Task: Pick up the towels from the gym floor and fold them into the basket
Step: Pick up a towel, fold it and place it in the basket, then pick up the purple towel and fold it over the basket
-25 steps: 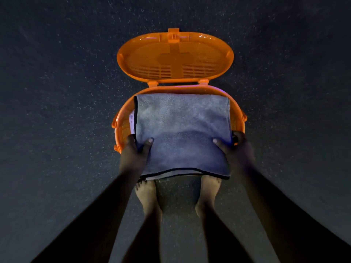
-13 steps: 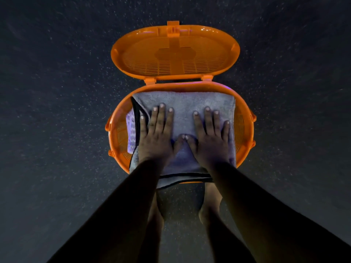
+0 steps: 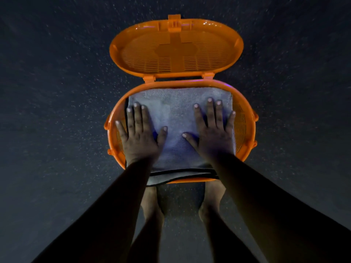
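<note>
A folded grey towel (image 3: 177, 118) with a dark hem lies in the oval orange basket (image 3: 245, 130) on the floor. Its near edge hangs a little over the basket's front rim. My left hand (image 3: 139, 136) presses flat on the towel's left side, fingers spread, little finger over the basket's left wall. My right hand (image 3: 213, 134) presses flat on the towel's right side, fingers straight and spread. What lies under the towel in the basket is hidden.
The basket's slatted orange lid (image 3: 175, 48) is hinged open and stands behind the basket. Dark speckled gym floor (image 3: 57, 111) surrounds it on all sides. My bare feet (image 3: 152, 204) stand just in front of the basket.
My hands let go of the towel's near corners, laid it in the basket and pressed flat at its middle. They have now slid apart to its left and right sides.
</note>
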A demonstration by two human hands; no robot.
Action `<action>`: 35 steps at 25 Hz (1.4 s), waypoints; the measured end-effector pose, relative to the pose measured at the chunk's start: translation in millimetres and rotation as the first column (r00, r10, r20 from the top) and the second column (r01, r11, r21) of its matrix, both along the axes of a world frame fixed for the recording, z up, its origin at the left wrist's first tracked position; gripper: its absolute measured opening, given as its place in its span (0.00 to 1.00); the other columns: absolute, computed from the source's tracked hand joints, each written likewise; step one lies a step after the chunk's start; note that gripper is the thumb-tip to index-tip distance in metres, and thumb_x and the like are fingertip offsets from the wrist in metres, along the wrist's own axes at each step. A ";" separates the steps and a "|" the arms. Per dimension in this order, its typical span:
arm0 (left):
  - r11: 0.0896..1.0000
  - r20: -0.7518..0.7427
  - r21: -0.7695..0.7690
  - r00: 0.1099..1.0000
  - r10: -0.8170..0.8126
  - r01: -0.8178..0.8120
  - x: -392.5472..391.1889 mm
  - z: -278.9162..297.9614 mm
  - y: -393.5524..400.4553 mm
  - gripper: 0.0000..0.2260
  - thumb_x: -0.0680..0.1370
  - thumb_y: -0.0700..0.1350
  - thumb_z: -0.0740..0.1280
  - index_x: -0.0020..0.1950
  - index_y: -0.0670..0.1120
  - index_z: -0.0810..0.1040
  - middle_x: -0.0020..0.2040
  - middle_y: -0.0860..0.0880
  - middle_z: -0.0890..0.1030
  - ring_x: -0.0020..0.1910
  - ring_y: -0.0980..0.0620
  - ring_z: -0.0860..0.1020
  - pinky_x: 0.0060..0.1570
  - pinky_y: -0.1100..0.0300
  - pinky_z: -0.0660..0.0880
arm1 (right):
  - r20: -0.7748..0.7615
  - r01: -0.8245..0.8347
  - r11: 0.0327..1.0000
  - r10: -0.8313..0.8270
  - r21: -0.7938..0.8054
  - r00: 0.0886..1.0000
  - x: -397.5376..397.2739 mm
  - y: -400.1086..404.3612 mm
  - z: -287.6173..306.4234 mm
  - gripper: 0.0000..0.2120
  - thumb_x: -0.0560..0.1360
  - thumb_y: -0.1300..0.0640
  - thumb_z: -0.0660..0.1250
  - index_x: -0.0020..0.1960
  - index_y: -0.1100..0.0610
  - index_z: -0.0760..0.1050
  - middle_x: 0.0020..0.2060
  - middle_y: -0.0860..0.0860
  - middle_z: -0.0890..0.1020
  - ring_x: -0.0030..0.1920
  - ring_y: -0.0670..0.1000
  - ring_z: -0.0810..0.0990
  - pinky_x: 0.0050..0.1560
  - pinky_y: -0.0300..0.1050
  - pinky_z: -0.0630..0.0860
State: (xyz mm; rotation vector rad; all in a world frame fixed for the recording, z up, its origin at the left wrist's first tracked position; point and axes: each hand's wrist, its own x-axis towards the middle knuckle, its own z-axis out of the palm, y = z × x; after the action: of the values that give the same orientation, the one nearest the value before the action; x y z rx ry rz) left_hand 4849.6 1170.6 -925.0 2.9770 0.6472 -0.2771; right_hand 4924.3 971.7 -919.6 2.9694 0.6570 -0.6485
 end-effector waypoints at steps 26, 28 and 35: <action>0.935 -0.172 -0.249 0.939 -0.299 0.252 8.0 -44.9 3.5 0.42 0.79 0.69 0.51 0.85 0.44 0.50 0.84 0.42 0.51 0.83 0.42 0.48 0.80 0.37 0.48 | -0.107 0.089 0.994 -0.081 0.069 0.991 -6.3 -5.6 -45.1 0.43 0.77 0.26 0.52 0.84 0.48 0.49 0.83 0.56 0.48 0.83 0.59 0.46 0.77 0.70 0.49; 0.929 -0.341 -0.291 0.882 -0.325 0.229 17.1 0.4 4.5 0.42 0.78 0.71 0.47 0.85 0.48 0.43 0.85 0.45 0.45 0.84 0.45 0.44 0.80 0.39 0.45 | -0.246 0.194 0.979 -0.174 0.061 0.954 -3.2 -11.0 -3.8 0.44 0.77 0.27 0.55 0.84 0.49 0.48 0.83 0.54 0.47 0.83 0.57 0.45 0.78 0.70 0.48; 0.924 -0.535 -0.353 0.779 -0.329 0.148 22.0 276.2 -16.2 0.42 0.79 0.72 0.52 0.85 0.51 0.43 0.85 0.48 0.43 0.83 0.47 0.42 0.80 0.41 0.40 | -0.420 0.403 0.915 -0.374 -0.022 0.827 -22.6 -46.2 249.5 0.39 0.80 0.30 0.54 0.84 0.46 0.45 0.84 0.53 0.48 0.83 0.56 0.45 0.79 0.68 0.46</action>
State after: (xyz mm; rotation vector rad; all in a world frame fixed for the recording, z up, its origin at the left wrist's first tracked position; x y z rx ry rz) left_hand 4871.6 1154.3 -648.7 2.6487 0.2117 -1.2362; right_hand 4901.7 925.6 -670.1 3.0698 0.0608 -1.3423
